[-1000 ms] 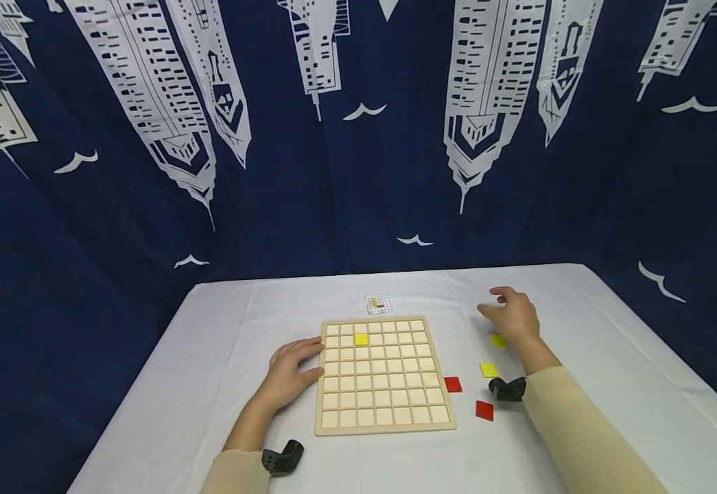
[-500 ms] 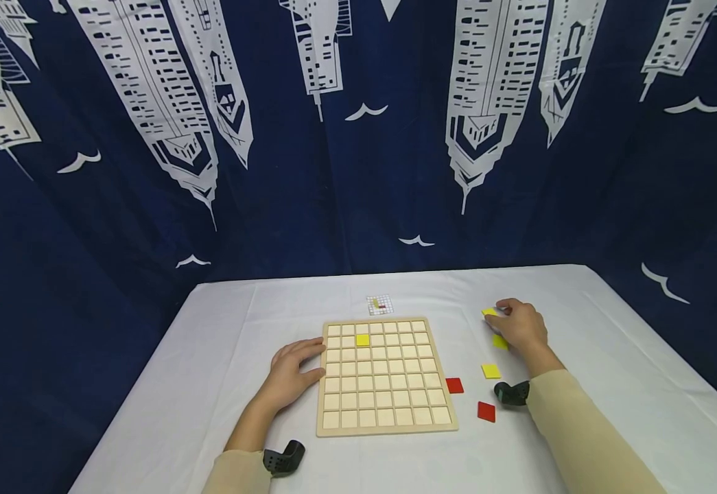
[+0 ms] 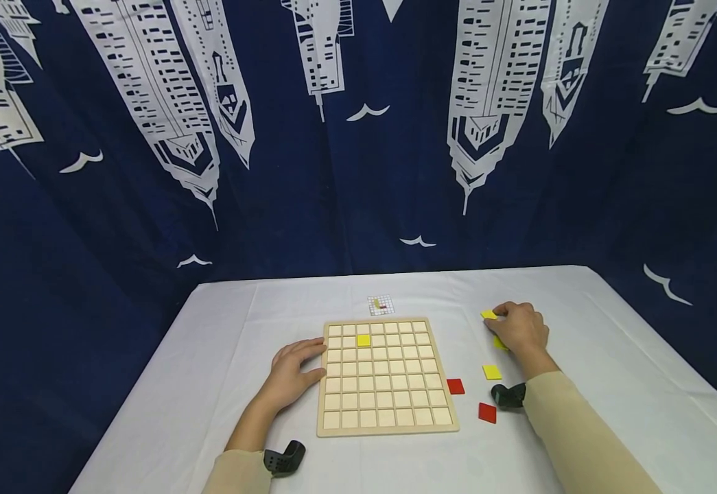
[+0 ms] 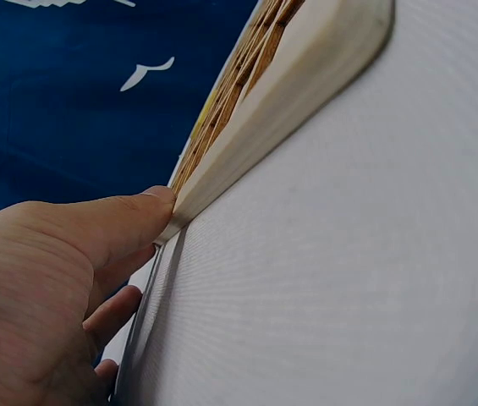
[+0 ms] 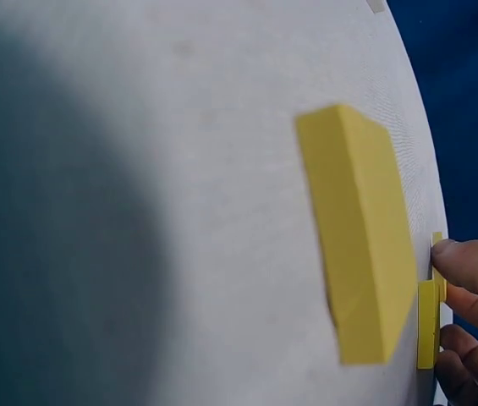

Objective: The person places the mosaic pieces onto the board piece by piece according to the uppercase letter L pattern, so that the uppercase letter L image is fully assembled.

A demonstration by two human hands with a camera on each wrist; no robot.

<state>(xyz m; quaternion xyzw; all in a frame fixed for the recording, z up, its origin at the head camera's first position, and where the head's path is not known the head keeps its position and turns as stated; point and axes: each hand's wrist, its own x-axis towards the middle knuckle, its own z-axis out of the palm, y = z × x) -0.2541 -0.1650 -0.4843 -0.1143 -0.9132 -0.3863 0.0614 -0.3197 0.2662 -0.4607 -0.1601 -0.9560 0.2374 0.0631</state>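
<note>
A light wooden grid board (image 3: 386, 432) lies on the white table, with one yellow tile (image 3: 363, 340) in its second row from the far side. My left hand (image 3: 293, 374) rests against the board's left edge, fingers relaxed. In the left wrist view the thumb (image 4: 141, 216) touches the board's side wall. At the far right my right hand (image 3: 523, 331) pinches the farthest yellow tile (image 3: 488, 314) at its edge, thumb and fingertips curled at it. A second yellow tile (image 3: 500, 343) lies partly hidden under that hand, and a third yellow tile (image 3: 492, 372) is nearer.
A red tile (image 3: 455, 386) lies at the board's right edge, and another red tile (image 3: 487, 413) is nearer the front. A small printed grid card (image 3: 381, 305) lies beyond the board. A dark blue patterned curtain (image 3: 358, 206) hangs behind the white table (image 3: 210, 384).
The right hand has come down a little toward me onto the farthest yellow tile, and its fingers have closed at the edge. The left hand stays at the board.
</note>
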